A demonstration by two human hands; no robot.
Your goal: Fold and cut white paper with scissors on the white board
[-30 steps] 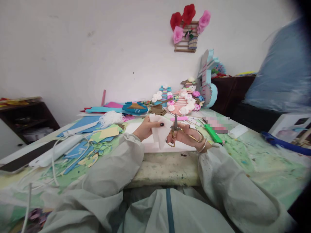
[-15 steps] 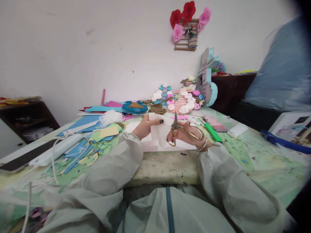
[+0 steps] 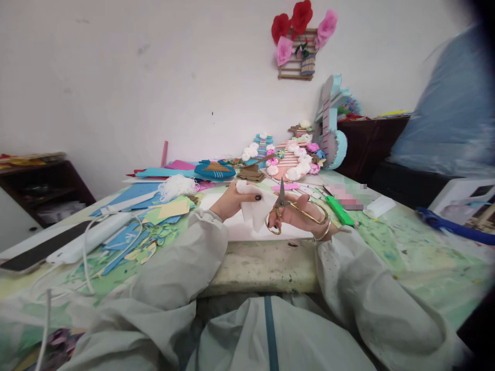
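Grey smock (image 3: 232,335), with a blue stripe, at the near edge. Table (image 3: 266,265), stained cover. White sheet (image 3: 242,234), flat under both hands. Left hand (image 3: 228,202): thumb and fingers pinched on a white tissue (image 3: 253,208), held aloft, its lower part drooping over the sheet. Right hand (image 3: 303,219), banded at the wrist: curled around gilt-handled scissors (image 3: 282,193), points upward, just beside the tissue's right edge; contact between blade and tissue is hard to make out. Change over the last half second: scissors swung slightly, lower loop now rounder to the eye, the pinch on the tissue unaltered; judged a resettling of the grip, not a cut. Right of the hands, green cutter (image 3: 340,211). Left, paper scraps (image 3: 166,234); beyond, white string (image 3: 178,188), heaped. Farther, blue boat (image 3: 214,171) and flowered ornaments (image 3: 290,159). On the wall, rack (image 3: 296,76) with paper blooms (image 3: 301,16).
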